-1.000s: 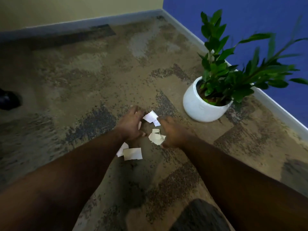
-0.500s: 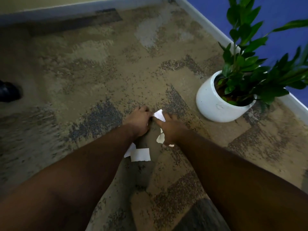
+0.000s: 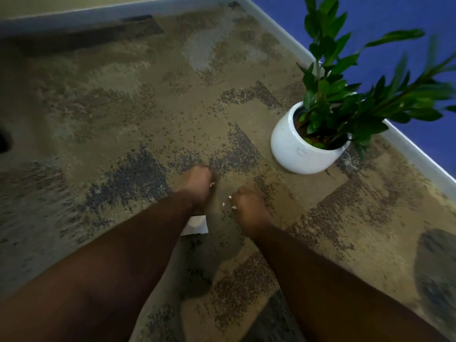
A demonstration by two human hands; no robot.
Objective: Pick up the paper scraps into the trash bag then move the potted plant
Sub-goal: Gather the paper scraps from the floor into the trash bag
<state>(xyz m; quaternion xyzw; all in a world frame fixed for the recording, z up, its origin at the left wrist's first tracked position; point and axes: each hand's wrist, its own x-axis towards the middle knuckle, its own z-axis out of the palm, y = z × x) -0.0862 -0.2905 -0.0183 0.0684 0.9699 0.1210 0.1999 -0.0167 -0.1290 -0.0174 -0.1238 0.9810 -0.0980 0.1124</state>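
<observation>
My left hand [image 3: 198,185] and my right hand [image 3: 249,206] are down at the carpet, both closed into fists around white paper scraps. Only small white corners poke out of each fist. One more paper scrap [image 3: 196,225] lies flat on the carpet just below my left wrist, partly covered by the arm. The potted plant [image 3: 303,144], green leaves in a round white pot, stands on the floor to the right of my hands, close to the blue wall. No trash bag is in view.
Patterned brown and grey carpet [image 3: 138,114] runs to a grey baseboard [image 3: 419,156] along the blue wall on the right and the pale wall at the back. A dark object [image 3: 3,141] sits at the far left edge.
Both hands closed over the scraps that lay between them, so most paper is now hidden in my fists. The hands drew slightly apart. The view shifted and blurred.
</observation>
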